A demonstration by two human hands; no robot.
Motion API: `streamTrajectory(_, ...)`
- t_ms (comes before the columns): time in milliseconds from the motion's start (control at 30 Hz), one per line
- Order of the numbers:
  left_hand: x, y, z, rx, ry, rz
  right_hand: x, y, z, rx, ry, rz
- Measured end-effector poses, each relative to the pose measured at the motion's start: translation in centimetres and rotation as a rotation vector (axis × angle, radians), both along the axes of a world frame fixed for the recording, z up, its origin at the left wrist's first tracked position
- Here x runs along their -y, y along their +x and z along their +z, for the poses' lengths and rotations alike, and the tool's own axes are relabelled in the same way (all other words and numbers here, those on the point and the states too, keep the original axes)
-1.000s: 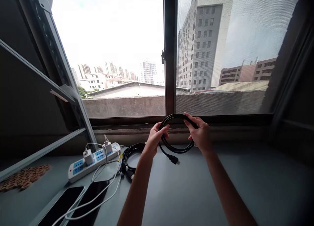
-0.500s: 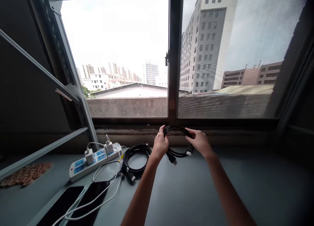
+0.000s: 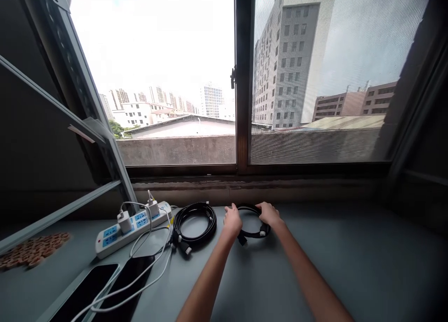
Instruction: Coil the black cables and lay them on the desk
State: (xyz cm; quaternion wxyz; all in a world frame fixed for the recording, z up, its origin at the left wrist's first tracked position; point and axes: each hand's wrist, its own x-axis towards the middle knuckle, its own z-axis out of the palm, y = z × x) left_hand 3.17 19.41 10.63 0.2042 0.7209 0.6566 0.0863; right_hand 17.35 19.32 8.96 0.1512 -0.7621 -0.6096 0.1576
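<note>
A coiled black HDMI cable [image 3: 252,235] lies low at the table, with its two plugs at the near side of the loop. My left hand [image 3: 232,220] is closed on the left side of this coil. On the opposite side, my right hand [image 3: 269,213] grips the coil between thumb and fingers; part of the cable is hidden under it. Left of my left hand, a larger black cable coil [image 3: 195,240] rests on the table, its plugs showing at the left and near edge.
A white power strip [image 3: 131,228] with chargers stands to the left. White charging cables [image 3: 156,281] run across two dark phones [image 3: 87,291]. Metal shelf bars [image 3: 87,203] and brown pieces [image 3: 35,251] are farther left. The window [image 3: 241,170] is behind.
Both my hands have lowered the smaller cable coil from in front of the window ledge down to the table. The view has shifted slightly.
</note>
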Motion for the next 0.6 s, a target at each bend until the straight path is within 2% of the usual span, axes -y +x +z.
streamTrajectory(233, 0.4, 0.7, -0.6, -0.114, 0.044, -0.011, -0.2, -0.1, -0.8, 0.042, 0.039, 0.020)
streamTrajectory(367, 0.9, 1.2, -1.1, -0.175, 0.076, -0.071, -0.2, -0.5, -0.8, 0.054, 0.061, 0.030)
streamTrajectory(467, 1.2, 1.6, -1.5, -0.190, 0.074, -0.113, 0.1, -0.9, 0.0, 0.060, 0.102, 0.012)
streamTrajectory(600, 1.0, 1.7, -2.0, -0.177, 0.025, -0.138, 1.0, -1.4, 2.4, 0.027, 0.209, 0.009)
